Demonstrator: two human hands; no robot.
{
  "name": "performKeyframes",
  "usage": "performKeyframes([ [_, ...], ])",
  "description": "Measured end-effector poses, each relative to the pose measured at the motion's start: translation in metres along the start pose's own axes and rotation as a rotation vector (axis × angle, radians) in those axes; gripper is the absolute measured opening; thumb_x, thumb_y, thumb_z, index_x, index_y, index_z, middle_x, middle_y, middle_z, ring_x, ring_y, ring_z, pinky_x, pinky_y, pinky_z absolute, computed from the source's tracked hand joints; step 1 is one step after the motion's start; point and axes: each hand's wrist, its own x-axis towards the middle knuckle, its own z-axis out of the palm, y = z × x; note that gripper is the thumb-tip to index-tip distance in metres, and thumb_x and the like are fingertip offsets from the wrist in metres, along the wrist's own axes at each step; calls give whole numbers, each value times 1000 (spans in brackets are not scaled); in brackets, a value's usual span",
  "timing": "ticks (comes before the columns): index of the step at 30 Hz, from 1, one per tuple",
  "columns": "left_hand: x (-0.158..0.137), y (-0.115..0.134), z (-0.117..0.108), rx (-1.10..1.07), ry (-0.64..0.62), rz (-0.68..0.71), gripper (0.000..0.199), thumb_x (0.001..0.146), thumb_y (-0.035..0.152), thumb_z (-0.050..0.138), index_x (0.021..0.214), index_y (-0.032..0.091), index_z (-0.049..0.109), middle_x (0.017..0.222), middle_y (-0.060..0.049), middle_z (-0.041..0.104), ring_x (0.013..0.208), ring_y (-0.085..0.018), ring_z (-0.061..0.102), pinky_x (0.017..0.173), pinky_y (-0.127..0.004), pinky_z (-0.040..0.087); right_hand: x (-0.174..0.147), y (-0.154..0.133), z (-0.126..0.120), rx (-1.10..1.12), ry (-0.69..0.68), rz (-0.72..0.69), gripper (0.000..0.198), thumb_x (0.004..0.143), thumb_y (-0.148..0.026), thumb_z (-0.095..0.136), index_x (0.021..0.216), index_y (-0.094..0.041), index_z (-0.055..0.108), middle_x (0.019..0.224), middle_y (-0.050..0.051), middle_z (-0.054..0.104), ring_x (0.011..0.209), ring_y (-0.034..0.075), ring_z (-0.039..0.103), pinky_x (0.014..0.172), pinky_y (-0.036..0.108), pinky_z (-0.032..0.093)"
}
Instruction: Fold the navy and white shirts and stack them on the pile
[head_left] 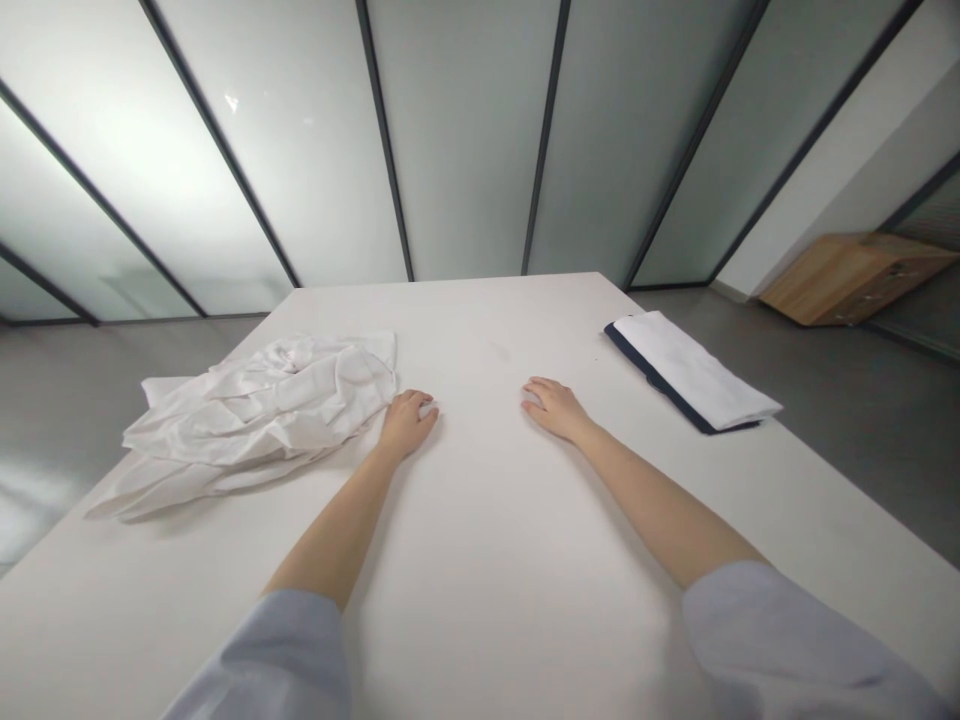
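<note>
My left hand (409,422) rests on the white table (510,560), fingers loosely apart, close beside the right edge of a crumpled heap of white cloth (277,400). Whether its fingertips touch that cloth I cannot tell. Across from it, my right hand (553,408) lies on the tabletop with its fingers spread and nothing in them. To the right of this hand is a stack of folded cloth, with a white piece (694,370) on top of a dark navy one (660,385). The heap's kind of garment cannot be made out.
The heap of white cloth hangs partly over the table's left edge, and the folded stack lies along the right edge. Behind the table stands a frosted glass partition (465,140) with dark frames. A wooden cabinet (847,280) is on the grey floor at the far right.
</note>
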Motion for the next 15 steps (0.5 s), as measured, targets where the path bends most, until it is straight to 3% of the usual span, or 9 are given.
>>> performKeyframes([
  [15,-2,-1,-2,29,-21,44,30,85,33,50,104,16,66,109,-11,65,106,-26,58,98,-41,45,-1,4,5,0,-1,-20,41,91,-35,47,127,-20,59,141,11,51,133,25,43,109,41,34],
])
